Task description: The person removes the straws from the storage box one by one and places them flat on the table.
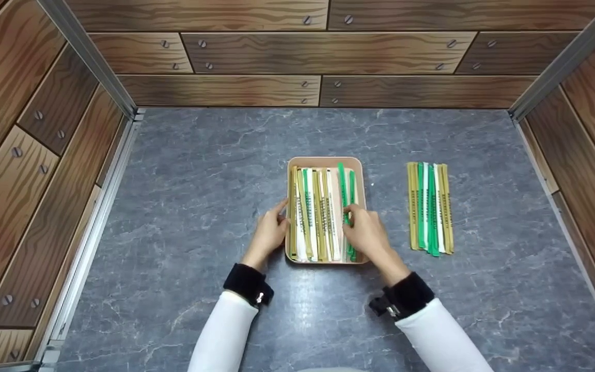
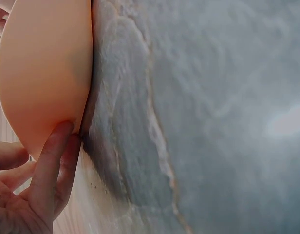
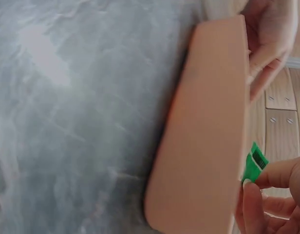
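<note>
Pinching a green packet (image 3: 255, 163) in right hand (image 1: 367, 232), inside tray (image 3: 196, 126), right side; bracing tray with left hand (image 1: 269, 232), fingers fairly straight. Probably partway: have tray mostly lined, with gap left; see row of packets (image 1: 430, 209) outside on worktop (image 1: 199, 206).

The slim packets (image 1: 322, 214) bear dark print; too small to read.
</note>
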### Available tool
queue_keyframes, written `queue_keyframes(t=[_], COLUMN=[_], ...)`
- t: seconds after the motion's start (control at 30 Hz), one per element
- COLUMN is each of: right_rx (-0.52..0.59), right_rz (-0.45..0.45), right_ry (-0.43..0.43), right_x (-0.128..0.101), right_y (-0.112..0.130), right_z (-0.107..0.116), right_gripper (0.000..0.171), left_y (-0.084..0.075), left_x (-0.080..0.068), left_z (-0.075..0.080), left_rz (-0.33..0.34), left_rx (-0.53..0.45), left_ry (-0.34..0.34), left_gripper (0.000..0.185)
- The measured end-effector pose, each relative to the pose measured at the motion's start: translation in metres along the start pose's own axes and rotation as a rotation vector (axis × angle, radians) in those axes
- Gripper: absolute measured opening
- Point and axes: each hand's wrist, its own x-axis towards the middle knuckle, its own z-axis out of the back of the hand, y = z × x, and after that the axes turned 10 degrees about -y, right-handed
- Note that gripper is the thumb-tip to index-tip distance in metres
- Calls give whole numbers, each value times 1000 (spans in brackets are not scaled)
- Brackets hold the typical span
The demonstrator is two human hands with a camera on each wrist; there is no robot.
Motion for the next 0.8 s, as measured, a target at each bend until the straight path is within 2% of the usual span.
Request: queue_keyframes(t=[0.2, 0.43, 0.8], right_rx=[53, -80, -138], right_rz=[-13, -13, -123], right_ry=[-73, -208, -257], right_x=[1, 3, 2], right_y=[-9, -35, -77], right_z=[20, 44, 72], right_gripper=[38, 38, 42], left_y=[0, -2, -2], left_x=[0, -1, -1], left_z=[0, 1, 1], left_rz=[12, 5, 11], left_rx=[0, 11, 6], left_ry=[3, 7, 8], left_gripper=[55, 56, 56])
